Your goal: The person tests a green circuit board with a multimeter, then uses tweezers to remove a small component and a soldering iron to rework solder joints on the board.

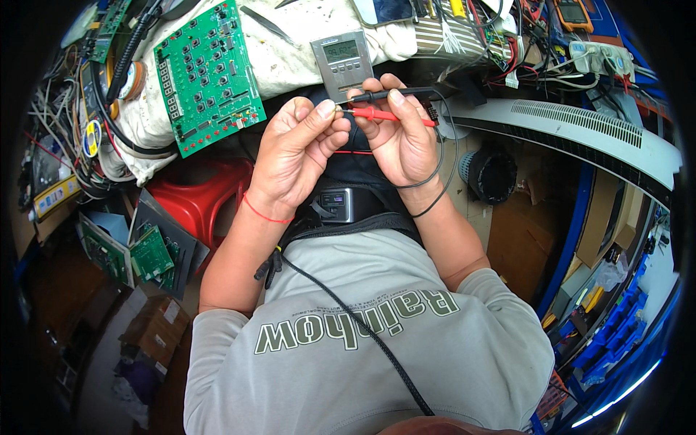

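Both my hands meet in front of me, just below a silver handheld meter with a small display [354, 78]. My right hand [403, 141] grips a black test probe [377, 96] and a red test probe [377, 114] together, their tips pointing left. Dark leads loop down past my right wrist. The fingers of my left hand [293, 152] are pinched at the tips of the probes on something too small to name. To the left, a green circuit board [210, 83] with black push buttons and a row of digit displays lies on a white cloth [290, 72].
A red plastic stool [196, 192] stands below the bench at left, near loose green boards [152, 254]. Tweezers [268, 25] lie on the cloth. Tangled cables and a power strip [602, 56] fill the far right. A long white panel [580, 134] and a black bin [493, 176] are at right.
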{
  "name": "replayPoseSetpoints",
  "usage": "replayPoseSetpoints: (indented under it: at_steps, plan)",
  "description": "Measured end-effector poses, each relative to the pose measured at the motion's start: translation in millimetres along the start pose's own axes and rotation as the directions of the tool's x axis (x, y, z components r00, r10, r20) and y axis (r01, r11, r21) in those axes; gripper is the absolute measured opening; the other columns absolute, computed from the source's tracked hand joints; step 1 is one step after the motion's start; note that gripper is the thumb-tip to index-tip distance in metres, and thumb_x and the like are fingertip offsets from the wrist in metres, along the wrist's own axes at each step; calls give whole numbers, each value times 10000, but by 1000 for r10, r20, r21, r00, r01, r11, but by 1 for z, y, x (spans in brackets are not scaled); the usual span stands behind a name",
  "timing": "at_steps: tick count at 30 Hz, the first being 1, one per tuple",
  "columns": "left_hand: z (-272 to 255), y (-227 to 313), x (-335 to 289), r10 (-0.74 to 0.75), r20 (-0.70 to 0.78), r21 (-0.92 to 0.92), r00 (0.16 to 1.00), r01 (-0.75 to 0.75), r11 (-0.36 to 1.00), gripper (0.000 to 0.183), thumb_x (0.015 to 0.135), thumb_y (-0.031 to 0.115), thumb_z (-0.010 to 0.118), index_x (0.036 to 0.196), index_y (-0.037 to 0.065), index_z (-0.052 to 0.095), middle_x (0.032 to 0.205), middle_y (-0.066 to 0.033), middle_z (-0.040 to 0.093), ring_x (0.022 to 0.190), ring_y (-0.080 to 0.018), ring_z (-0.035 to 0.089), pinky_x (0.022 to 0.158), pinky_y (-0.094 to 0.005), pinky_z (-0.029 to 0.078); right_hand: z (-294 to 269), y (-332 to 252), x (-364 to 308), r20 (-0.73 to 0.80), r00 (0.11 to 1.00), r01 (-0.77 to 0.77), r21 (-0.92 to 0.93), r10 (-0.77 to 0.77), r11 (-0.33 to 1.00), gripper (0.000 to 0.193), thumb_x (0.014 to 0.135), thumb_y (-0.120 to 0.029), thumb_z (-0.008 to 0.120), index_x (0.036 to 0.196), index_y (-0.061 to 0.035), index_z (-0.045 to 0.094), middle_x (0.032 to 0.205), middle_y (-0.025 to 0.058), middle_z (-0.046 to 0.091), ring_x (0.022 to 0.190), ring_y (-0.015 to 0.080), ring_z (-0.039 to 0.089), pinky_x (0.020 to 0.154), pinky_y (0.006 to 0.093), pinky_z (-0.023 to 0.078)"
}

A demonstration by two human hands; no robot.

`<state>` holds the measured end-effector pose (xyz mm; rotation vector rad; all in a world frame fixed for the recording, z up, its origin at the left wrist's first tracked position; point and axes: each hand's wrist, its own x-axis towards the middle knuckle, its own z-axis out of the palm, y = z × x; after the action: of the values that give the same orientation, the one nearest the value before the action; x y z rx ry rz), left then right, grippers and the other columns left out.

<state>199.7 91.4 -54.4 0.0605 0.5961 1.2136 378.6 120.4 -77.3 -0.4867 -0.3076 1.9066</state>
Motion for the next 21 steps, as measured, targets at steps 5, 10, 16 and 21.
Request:
replayPoseSetpoints:
  at_steps: [5, 10, 16, 21]
  plan:
    - [1, -2, 0, 8, -1, -1, 1000, -8, 1000, 203, 1009, 55, 638, 865, 121, 511, 904, -98, 707, 878, -187, 742, 751, -288, 633, 0, -1, -1, 6, 1000, 0, 3, 0, 1000, 273, 1056, -105, 492, 1295, 22, 533, 1263, 206, 631, 1195, 367, 649, 930, 424, 620]
    - [1, -2, -1, -2, 3, 7, 1000, 2, 1000, 206, 1008, 55, 641, 859, 124, 516, 904, -96, 706, 886, -189, 743, 755, -289, 633, -1, -1, -2, 23, 1000, 2, 6, -2, 1000, 276, 1056, -106, 492, 1298, 22, 534, 1259, 205, 633, 1196, 366, 648, 934, 421, 619]
    - [2, -3, -3, -3, 9, 12, 1000, 3, 1000, 208, 1009, 54, 638, 855, 125, 519, 912, -101, 710, 889, -190, 743, 760, -289, 634, -2, -2, -4, 17, 1000, 4, 1, -5, 1000, 276, 1059, -110, 491, 1297, 21, 538, 1257, 207, 636, 1194, 360, 650, 937, 421, 618]
    - [2, -5, -3, -5, 8, 20, 1000, 5, 1000, 198, 1008, 58, 641, 865, 123, 521, 915, -108, 714, 887, -191, 742, 762, -290, 634, -2, -2, -6, 0, 1000, 11, -9, -11, 1000, 275, 1060, -114, 492, 1299, 15, 539, 1252, 205, 639, 1194, 356, 651, 934, 419, 617]
